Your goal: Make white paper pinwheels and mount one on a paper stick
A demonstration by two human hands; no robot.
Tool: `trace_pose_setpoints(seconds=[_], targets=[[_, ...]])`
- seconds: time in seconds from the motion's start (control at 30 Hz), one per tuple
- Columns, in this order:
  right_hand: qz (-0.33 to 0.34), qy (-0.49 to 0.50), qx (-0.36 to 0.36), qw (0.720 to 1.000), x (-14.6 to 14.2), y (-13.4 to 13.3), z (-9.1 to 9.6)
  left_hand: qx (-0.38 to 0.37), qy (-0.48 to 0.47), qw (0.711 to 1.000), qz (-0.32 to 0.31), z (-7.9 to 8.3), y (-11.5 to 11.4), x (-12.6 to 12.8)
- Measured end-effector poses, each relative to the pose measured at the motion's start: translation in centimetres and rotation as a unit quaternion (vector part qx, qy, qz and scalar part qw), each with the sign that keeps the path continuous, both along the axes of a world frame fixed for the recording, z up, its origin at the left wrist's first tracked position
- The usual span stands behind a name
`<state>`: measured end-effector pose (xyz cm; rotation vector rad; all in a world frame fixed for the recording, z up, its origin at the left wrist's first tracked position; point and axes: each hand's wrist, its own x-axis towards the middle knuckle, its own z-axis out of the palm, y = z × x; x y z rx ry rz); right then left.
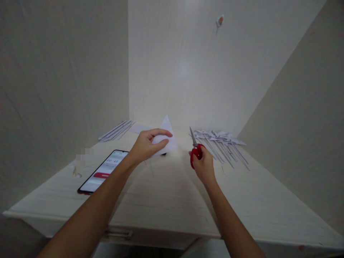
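Between thumb and fingers, my left hand (146, 145) pinches a white piece of paper (167, 126) with a pointed top, raised over the middle of the table. My right hand (205, 165) grips red-handled scissors (194, 138), their blades pointing up and away from me. The blades look closed together and stand apart from the paper, to its right. A small dark object (164, 154) shows partly from under the paper; I cannot tell what it is.
A phone (94, 183) with a timer on its screen lies left, partly behind my left forearm. White paper sticks (115, 131) lie back left, near a flat paper sheet (138, 128). Paper pinwheels on sticks (219, 138) are heaped back right. Walls enclose the table (166, 200).
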<state>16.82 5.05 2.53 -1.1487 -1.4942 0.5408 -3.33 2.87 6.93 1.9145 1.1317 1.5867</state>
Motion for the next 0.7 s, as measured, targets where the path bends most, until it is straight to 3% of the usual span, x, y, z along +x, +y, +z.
trace_pose_setpoints(seconds=[0.13, 0.3, 0.43, 0.6, 0.7], targets=[[-0.048, 0.008, 0.104, 0.993, -0.7, -0.6, 0.1, 0.008, 0.014, 1.000, -0.003, 0.0, 0.0, 0.0], [0.057, 0.040, -0.023, 0.997, -0.8, -0.5, 0.1, 0.013, 0.030, 0.999, -0.017, -0.2, 0.1, 0.1], [0.156, -0.005, -0.105, 0.982, 0.1, -0.9, 0.4, 0.012, 0.047, 0.998, -0.029, -0.4, 0.1, 0.1], [0.402, 0.017, -0.191, 0.895, 0.9, -2.4, 1.3, 0.018, 0.052, 0.998, -0.038, -0.4, 0.0, 0.2], [0.495, 0.002, -0.215, 0.842, 0.9, -2.9, 1.8, 0.013, 0.054, 0.997, -0.048, -0.3, 0.0, 0.2]])
